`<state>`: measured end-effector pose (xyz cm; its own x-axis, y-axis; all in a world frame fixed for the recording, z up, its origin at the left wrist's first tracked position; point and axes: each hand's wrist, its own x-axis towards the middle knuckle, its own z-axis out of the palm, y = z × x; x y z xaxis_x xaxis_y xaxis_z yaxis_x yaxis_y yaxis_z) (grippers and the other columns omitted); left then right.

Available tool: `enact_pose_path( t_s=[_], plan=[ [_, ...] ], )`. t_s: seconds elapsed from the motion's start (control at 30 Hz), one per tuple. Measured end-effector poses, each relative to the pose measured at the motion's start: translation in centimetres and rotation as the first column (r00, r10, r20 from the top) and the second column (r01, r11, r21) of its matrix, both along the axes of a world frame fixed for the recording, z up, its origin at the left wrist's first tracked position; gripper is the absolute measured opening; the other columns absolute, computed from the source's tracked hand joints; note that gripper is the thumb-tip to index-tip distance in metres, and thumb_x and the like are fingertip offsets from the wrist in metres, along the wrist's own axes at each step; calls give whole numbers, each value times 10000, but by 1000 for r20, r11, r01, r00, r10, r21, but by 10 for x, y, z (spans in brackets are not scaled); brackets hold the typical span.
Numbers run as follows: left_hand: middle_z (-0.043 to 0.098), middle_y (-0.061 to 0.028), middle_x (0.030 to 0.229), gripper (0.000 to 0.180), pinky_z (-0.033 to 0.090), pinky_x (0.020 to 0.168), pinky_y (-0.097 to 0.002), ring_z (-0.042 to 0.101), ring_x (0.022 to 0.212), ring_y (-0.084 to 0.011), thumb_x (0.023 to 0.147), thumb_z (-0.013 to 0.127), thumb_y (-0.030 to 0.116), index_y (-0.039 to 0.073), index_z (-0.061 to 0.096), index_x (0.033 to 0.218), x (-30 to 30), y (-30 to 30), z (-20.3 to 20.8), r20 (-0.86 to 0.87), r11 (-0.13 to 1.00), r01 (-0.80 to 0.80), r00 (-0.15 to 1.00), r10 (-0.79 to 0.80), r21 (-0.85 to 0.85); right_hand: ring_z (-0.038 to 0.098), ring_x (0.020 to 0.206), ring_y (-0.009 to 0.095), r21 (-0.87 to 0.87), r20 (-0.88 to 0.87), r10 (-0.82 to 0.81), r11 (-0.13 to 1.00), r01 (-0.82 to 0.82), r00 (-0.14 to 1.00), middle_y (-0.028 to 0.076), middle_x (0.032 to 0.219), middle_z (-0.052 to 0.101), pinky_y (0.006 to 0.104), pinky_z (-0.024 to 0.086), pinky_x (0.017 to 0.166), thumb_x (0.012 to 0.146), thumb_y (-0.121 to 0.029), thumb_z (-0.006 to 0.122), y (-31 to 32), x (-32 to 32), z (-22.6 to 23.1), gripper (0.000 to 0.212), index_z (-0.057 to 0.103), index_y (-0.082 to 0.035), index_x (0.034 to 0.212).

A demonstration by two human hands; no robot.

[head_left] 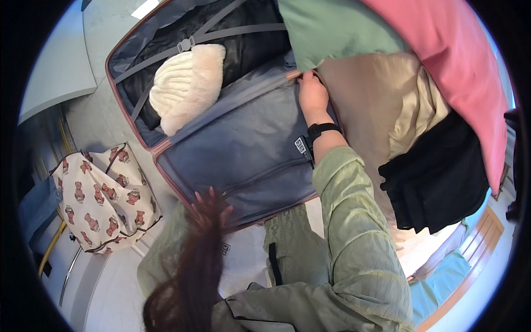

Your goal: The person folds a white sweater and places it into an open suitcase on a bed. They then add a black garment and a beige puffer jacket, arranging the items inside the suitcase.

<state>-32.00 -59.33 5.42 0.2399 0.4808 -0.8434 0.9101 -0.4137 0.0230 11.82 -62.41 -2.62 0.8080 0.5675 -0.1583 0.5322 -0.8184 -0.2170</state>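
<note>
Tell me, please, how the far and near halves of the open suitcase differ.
The far half holds a cream hat; no hat lies on the near half. Grey straps cross the far half, while the near half shows a zippered panel. Both look grey inside, with a pinkish rim.

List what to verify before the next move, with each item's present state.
1. Right hand at the open suitcase's right rim: ok.
2. Left hand at the near rim, fingers spread: ok.
3. Left wrist clear to see: not ok, long hair hangs across it.
4. Gray straps joined at the buckle: ok.
5. Cream knit hat under the straps: not ok, it lies on top.
6. Lining zipper fully closed: cannot tell.
</note>
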Motion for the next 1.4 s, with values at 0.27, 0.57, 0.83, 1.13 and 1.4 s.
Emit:
enact_pose_path(
  t_s=[0.27,0.57,0.83,1.13,1.4],
  plan=[
    [-82,-334,1522,986,177,1086,-644,17,1311,-677,722,738,541,310,199,1514,-23,-8,-63,189,994,101,976,-109,50,645,554,218,20,536,257,948,-316,804,85,644,601,321,549,501,843,-121,519,-15,13,-35,86,549,-60,789],
    [35,-448,1453,992,110,1070,-693,39,1366,-598,752,711,505,221,160,1527,-40,-13,-75,212,979,199,955,-206,54,672,742,371,297,-227,-347,865,404,910,233,716,661,418,536,745,744,-218,648,-11,18,-7,277,677,57,748],
    [208,-437,1425,949,193,1095,-628,112,1405,-504,733,727,424,185,237,1510,-37,13,-39,221,950,295,938,-267,-104,613,461,190,374,-509,-475,629,681,718,138,570,630,314,489,426,753,-128,612,-62,-14,10,204,613,54,661],
    [587,-168,1261,518,446,984,-382,561,1157,-327,842,660,228,77,526,1319,-121,124,56,415,914,335,883,-219,-230,524,422,162,230,-572,-624,501,834,533,106,576,589,301,386,381,783,-105,598,-191,-82,18,140,573,20,725],
    [627,-28,1027,329,476,824,-271,568,952,-121,930,566,225,48,589,1207,-96,295,91,387,971,-171,894,225,-170,496,436,164,79,-695,-651,352,932,305,103,605,585,286,359,391,792,-92,595,-267,-113,19,124,567,-2,711]
  ],
)
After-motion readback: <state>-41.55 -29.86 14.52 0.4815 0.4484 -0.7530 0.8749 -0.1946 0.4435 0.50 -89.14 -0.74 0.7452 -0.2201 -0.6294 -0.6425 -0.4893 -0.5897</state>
